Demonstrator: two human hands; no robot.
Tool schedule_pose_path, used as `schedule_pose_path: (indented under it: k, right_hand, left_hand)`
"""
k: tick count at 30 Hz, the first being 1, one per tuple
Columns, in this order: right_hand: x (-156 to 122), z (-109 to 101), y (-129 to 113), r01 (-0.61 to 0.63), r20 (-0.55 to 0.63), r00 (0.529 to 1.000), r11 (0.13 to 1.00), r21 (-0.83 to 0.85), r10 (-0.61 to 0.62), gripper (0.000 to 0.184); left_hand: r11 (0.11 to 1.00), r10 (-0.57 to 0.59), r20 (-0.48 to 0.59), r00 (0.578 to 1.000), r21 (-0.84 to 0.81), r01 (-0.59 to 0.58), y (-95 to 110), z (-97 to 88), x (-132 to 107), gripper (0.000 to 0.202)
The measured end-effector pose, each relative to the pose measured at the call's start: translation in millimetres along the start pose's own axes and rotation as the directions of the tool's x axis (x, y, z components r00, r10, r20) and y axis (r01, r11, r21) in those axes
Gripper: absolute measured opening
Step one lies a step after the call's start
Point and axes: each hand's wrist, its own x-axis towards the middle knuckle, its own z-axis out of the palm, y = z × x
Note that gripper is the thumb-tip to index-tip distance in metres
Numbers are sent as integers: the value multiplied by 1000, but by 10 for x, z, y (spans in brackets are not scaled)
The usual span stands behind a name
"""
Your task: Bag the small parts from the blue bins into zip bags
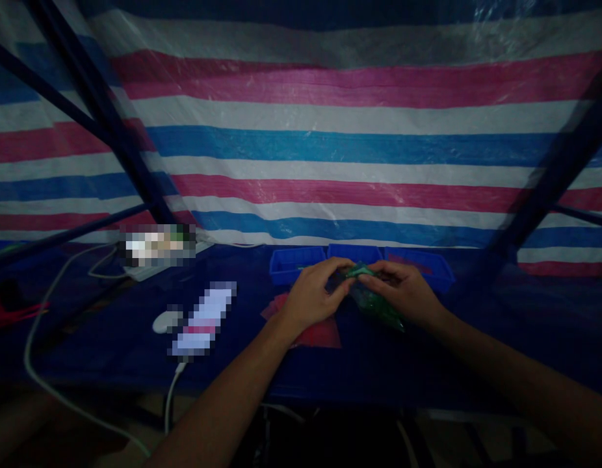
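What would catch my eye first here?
First, the striped sheet, its pink, blue and white bands filling the background. Right of the picture's middle, the left hand and right hand hold a green bag over the blue table. Left of them lies a bright, pixelated phone.

Single camera sat on wearer's head, looked forward and down over blue tabletop (379, 380). View came from behind and above hands: left forearm (233, 390) rose from bottom edge, right forearm (515, 370) from lower right. Left hand (308, 296) and right hand (413, 289) lay ahead, below and right of center, within arm's reach. Striped sheet (354, 120) faced lens beyond table, filled upper half, stripes nearly level. Table's near edge crossed low in view.
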Motion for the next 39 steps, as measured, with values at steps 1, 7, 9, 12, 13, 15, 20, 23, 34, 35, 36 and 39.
schedule_pose_path:
  k: [1,7,9,12,13,15,20,23,34,35,36,39]
  right_hand:
    - [-2,4,2,2,-3,1000,1000,-17,-2,35]
    - [2,-12,64,40,2,999,996,-73,-40,34]
    - [9,-19,73,110,4,994,988,-112,-110,29]
    - [17,-23,54,196,13,980,960,-200,-197,21]
    - [17,-22,45,206,16,978,956,-209,-207,20]
    - [16,-16,31,200,16,979,959,-202,-201,22]
    - [16,-15,51,73,-27,997,995,-70,-75,30]
    - [35,-33,87,-70,12,998,990,125,69,33]
    - [52,-52,172,-170,101,983,967,188,153,37]
    - [55,-46,162,-156,93,986,973,168,141,37]
    - [58,-40,146,-136,74,989,979,150,126,37]
    - [69,-35,70,-51,-24,998,995,81,54,38]
  left_hand:
    - [999,-28,1,1000,-18,28,12,4,-1,31]
    - [996,-57,20,998,-64,58,70,-1,4,47]
    - [996,-64,31,997,-67,66,75,-5,8,50]
    - [993,-80,55,995,-87,84,68,-2,8,53]
    - [992,-83,59,995,-90,88,64,1,6,54]
    - [992,-88,62,994,-82,93,59,4,0,55]
    - [1000,-6,66,998,-20,7,59,-20,-3,55]
    - [994,111,47,993,7,-112,49,-33,11,64]
    - [963,258,-12,966,76,-257,-9,-9,22,44]
    - [959,273,-29,962,84,-269,-15,-13,22,39]
    - [956,283,-40,958,89,-278,-19,-17,22,35]
    - [964,258,-46,965,83,-253,-14,-26,25,23]
